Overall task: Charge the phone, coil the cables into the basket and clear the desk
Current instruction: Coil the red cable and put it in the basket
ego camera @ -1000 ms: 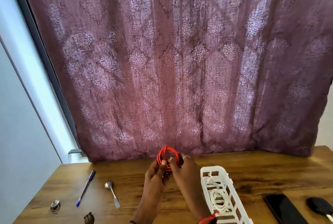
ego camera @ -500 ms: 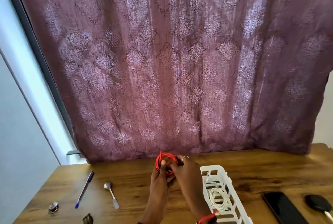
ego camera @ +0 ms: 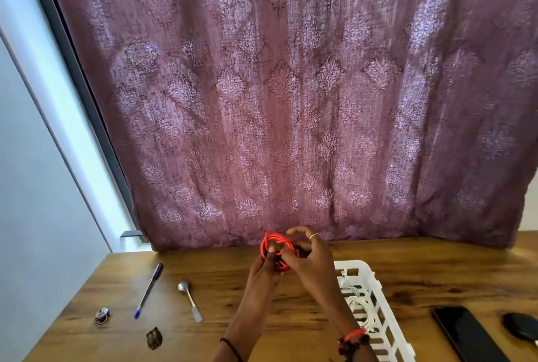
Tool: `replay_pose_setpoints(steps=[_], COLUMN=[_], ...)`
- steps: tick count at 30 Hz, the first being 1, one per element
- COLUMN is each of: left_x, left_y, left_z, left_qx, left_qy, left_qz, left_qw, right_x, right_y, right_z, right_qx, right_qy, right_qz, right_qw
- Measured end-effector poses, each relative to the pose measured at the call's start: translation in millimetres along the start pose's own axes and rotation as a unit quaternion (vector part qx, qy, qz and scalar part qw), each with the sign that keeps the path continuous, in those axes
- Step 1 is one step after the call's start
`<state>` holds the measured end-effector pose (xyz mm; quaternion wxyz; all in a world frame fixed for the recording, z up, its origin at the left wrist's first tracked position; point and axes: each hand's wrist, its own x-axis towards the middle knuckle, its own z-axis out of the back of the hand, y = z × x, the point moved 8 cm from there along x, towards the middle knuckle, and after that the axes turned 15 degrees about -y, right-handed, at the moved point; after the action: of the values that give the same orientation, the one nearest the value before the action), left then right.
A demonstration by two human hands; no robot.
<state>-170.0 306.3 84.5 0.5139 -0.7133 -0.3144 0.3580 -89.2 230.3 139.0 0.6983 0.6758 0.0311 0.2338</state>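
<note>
No words, labels, brands or numbers could be read anywhere in the head view. The pen (ego camera: 148, 290) was too small and blurred for any print to show, the phone (ego camera: 468, 332) lay with a dark screen, the white basket (ego camera: 375, 283) looked plain, and the curtain (ego camera: 291, 99) carried only a woven pattern

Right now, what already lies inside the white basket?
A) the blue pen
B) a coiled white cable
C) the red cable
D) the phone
B. A coiled white cable lies in the white basket, while the red cable is gripped between the left hand and the right hand, outside the basket.
</note>
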Motion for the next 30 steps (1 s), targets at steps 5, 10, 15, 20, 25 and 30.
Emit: replay_pose_setpoints(steps=[5,10,15,20,25,30], left_x=[-1,-4,-5,-7,-4,8], left_y=[5,1,4,3,7,7], left_z=[-6,-11,-13,-17,-16,-6], left_qx=[0.014,-0.013,-0.027,-0.044,-0.073,-0.143], left_qy=[0.060,0.093,0.104,0.123,0.123,0.066], left_qz=[0.037,0.076,0.102,0.120,0.108,0.096], left_qw=[0.997,0.993,0.989,0.984,0.984,0.983], right_x=[4,7,6,7,9,18], right_y=[-1,-13,-26,-38,-41,-48], right_z=[4,4,-1,-7,-3,16], right_qx=[0.077,0.182,0.285,0.361,0.239,0.044], right_qy=[0.062,0.107,0.149,0.138,0.122,0.047], right_qz=[-0.037,-0.109,-0.182,-0.253,-0.226,-0.139], right_qw=[0.994,0.971,0.929,0.887,0.936,0.988])
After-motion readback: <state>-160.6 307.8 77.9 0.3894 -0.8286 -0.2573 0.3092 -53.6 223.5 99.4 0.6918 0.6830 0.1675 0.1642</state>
